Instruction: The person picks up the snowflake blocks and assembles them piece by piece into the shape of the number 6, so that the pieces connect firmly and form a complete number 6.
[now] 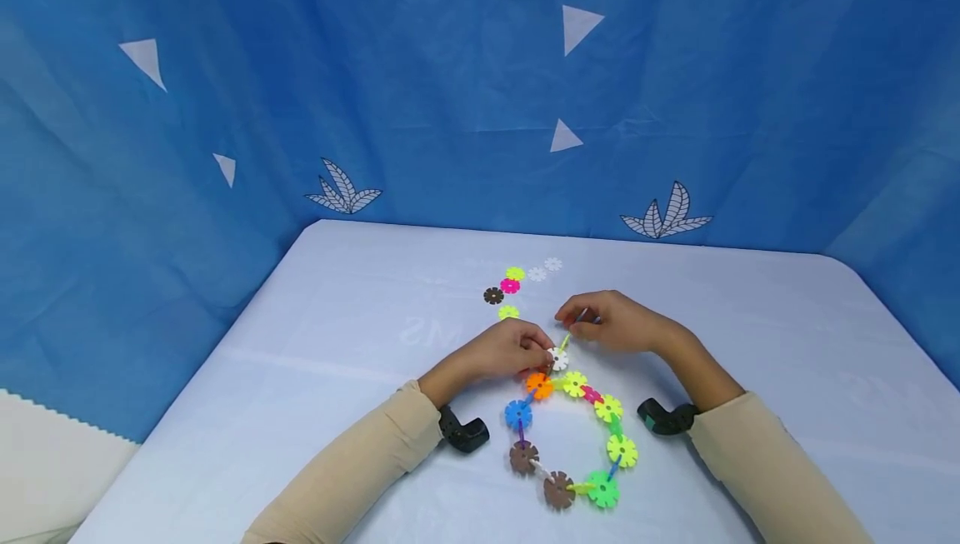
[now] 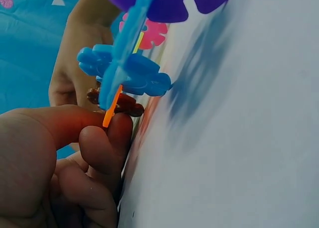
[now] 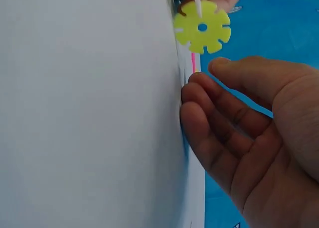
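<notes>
On the white table lies a ring of slotted plastic snowflake discs, among them a blue disc (image 1: 517,415) and an orange disc (image 1: 539,386). A short branch rises from the ring's far side, with a white disc (image 1: 557,358) and a yellow disc (image 3: 203,27) on it. My left hand (image 1: 510,351) pinches this branch by the white disc. A brown disc (image 2: 128,106) shows at its fingertips in the left wrist view. Just beyond the yellow disc, my right hand (image 1: 613,321) holds a blue disc (image 1: 582,316) between thumb and fingers, mostly hidden by them.
Several loose discs lie farther back: a dark brown disc (image 1: 493,296), a pink disc (image 1: 510,286), yellow ones and pale discs (image 1: 537,274). Black wrist devices (image 1: 463,432) sit by both cuffs. A blue curtain (image 1: 480,94) hangs behind the table (image 1: 315,302).
</notes>
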`<action>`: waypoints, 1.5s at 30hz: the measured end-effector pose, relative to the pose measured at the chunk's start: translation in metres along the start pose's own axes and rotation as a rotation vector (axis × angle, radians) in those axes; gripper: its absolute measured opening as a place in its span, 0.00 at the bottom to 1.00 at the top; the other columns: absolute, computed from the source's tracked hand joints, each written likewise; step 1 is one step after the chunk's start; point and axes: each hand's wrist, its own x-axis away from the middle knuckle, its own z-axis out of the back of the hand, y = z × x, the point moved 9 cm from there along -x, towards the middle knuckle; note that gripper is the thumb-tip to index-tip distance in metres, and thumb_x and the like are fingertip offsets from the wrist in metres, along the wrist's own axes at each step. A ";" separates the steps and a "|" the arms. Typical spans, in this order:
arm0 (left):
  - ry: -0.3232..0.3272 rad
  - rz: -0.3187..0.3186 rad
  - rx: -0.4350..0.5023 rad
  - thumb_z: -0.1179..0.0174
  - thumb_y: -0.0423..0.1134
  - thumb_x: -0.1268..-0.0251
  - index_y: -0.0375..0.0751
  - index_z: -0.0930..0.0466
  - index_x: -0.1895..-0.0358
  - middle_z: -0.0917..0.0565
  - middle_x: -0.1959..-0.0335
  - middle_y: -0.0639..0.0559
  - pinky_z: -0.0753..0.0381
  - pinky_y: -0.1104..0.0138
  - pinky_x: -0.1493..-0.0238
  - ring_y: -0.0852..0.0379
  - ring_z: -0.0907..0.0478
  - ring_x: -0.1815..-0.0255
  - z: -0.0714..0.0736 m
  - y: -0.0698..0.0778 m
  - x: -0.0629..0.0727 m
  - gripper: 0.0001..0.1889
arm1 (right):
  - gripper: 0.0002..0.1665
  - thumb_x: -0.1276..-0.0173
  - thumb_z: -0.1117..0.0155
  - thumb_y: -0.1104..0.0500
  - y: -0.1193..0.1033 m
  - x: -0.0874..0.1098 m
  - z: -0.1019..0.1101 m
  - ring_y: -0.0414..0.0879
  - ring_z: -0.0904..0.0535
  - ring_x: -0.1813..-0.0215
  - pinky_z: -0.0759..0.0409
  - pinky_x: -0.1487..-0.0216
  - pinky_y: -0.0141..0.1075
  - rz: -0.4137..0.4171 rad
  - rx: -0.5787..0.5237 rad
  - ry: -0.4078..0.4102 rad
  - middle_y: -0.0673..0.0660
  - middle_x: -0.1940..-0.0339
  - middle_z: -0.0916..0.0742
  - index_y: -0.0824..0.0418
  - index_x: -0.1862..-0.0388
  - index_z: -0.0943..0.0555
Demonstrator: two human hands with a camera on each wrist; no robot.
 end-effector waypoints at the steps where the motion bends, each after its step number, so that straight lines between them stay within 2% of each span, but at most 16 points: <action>1: -0.001 0.002 0.000 0.36 0.35 0.30 0.40 0.15 0.56 0.16 0.73 0.52 0.27 0.70 0.73 0.58 0.28 0.80 0.000 0.000 0.000 0.05 | 0.14 0.28 0.35 0.66 0.003 -0.003 0.003 0.48 0.21 0.55 0.19 0.54 0.39 -0.019 0.012 -0.001 0.52 0.54 0.13 0.61 0.45 0.16; 4: -0.005 0.009 0.007 0.36 0.35 0.30 0.40 0.15 0.56 0.16 0.73 0.52 0.27 0.70 0.73 0.58 0.27 0.79 -0.001 0.000 -0.001 0.05 | 0.16 0.28 0.35 0.64 0.008 -0.017 0.018 0.51 0.20 0.53 0.19 0.50 0.43 -0.048 0.072 0.020 0.55 0.53 0.14 0.63 0.42 0.18; 8: -0.009 0.019 0.022 0.36 0.35 0.29 0.40 0.16 0.56 0.16 0.72 0.52 0.27 0.70 0.73 0.58 0.27 0.79 -0.002 -0.001 -0.001 0.04 | 0.23 0.27 0.35 0.64 0.020 -0.040 0.039 0.58 0.21 0.48 0.21 0.44 0.51 -0.105 0.157 0.080 0.64 0.47 0.17 0.67 0.36 0.23; 13: -0.007 0.025 0.022 0.36 0.34 0.30 0.41 0.15 0.57 0.16 0.72 0.52 0.27 0.71 0.74 0.58 0.27 0.79 -0.003 -0.001 -0.001 0.04 | 0.32 0.25 0.38 0.62 0.040 -0.064 0.045 0.62 0.24 0.40 0.26 0.38 0.57 -0.249 0.231 0.068 0.70 0.38 0.24 0.61 0.24 0.32; 16: -0.004 0.022 0.025 0.36 0.34 0.30 0.41 0.15 0.57 0.16 0.72 0.52 0.26 0.71 0.74 0.58 0.27 0.79 -0.003 0.001 -0.002 0.04 | 0.29 0.24 0.40 0.61 0.044 -0.073 0.046 0.62 0.27 0.38 0.28 0.36 0.58 -0.309 0.284 0.058 0.70 0.38 0.26 0.58 0.25 0.29; 20: -0.004 0.023 0.041 0.37 0.34 0.30 0.40 0.15 0.57 0.16 0.72 0.52 0.26 0.72 0.75 0.58 0.26 0.79 -0.002 0.002 -0.003 0.04 | 0.20 0.27 0.37 0.65 0.044 -0.076 0.047 0.59 0.26 0.42 0.27 0.37 0.54 -0.342 0.290 0.070 0.66 0.43 0.22 0.60 0.37 0.20; 25: 0.003 0.031 0.037 0.36 0.35 0.30 0.41 0.15 0.57 0.16 0.72 0.52 0.26 0.72 0.75 0.58 0.26 0.78 -0.002 0.001 -0.003 0.03 | 0.10 0.30 0.33 0.66 0.047 -0.061 0.048 0.54 0.26 0.52 0.23 0.47 0.46 -0.354 0.167 0.066 0.60 0.54 0.18 0.61 0.52 0.19; 29: 0.006 0.032 0.020 0.36 0.38 0.29 0.42 0.15 0.58 0.14 0.71 0.53 0.26 0.72 0.75 0.59 0.25 0.77 -0.003 -0.001 -0.003 0.04 | 0.05 0.29 0.35 0.67 0.048 -0.041 0.044 0.51 0.23 0.62 0.20 0.57 0.39 -0.312 -0.016 0.040 0.59 0.62 0.17 0.65 0.56 0.19; 33: 0.007 0.037 0.014 0.36 0.39 0.29 0.42 0.15 0.57 0.14 0.71 0.53 0.25 0.72 0.74 0.60 0.24 0.76 -0.002 -0.002 -0.003 0.05 | 0.06 0.28 0.36 0.67 0.047 -0.023 0.031 0.52 0.21 0.63 0.18 0.57 0.38 -0.261 -0.245 -0.031 0.60 0.63 0.16 0.69 0.55 0.18; 36: 0.008 0.039 0.017 0.36 0.37 0.29 0.41 0.14 0.56 0.14 0.70 0.53 0.24 0.71 0.74 0.59 0.23 0.76 -0.001 -0.003 -0.002 0.05 | 0.08 0.28 0.35 0.64 0.047 -0.014 0.020 0.53 0.21 0.63 0.18 0.56 0.38 -0.243 -0.354 -0.080 0.62 0.63 0.16 0.69 0.54 0.18; 40: 0.001 0.031 0.023 0.37 0.36 0.28 0.41 0.15 0.56 0.14 0.70 0.52 0.24 0.71 0.74 0.59 0.24 0.77 0.000 -0.003 -0.002 0.05 | 0.10 0.28 0.34 0.63 0.045 -0.010 0.010 0.53 0.21 0.63 0.18 0.56 0.38 -0.225 -0.422 -0.107 0.62 0.63 0.16 0.68 0.54 0.18; 45: 0.006 0.028 0.033 0.37 0.36 0.28 0.41 0.15 0.55 0.14 0.71 0.52 0.24 0.71 0.74 0.58 0.25 0.78 0.001 -0.005 -0.001 0.05 | 0.10 0.29 0.33 0.62 0.044 -0.012 0.002 0.52 0.21 0.64 0.17 0.57 0.38 -0.204 -0.451 -0.130 0.62 0.62 0.16 0.69 0.54 0.19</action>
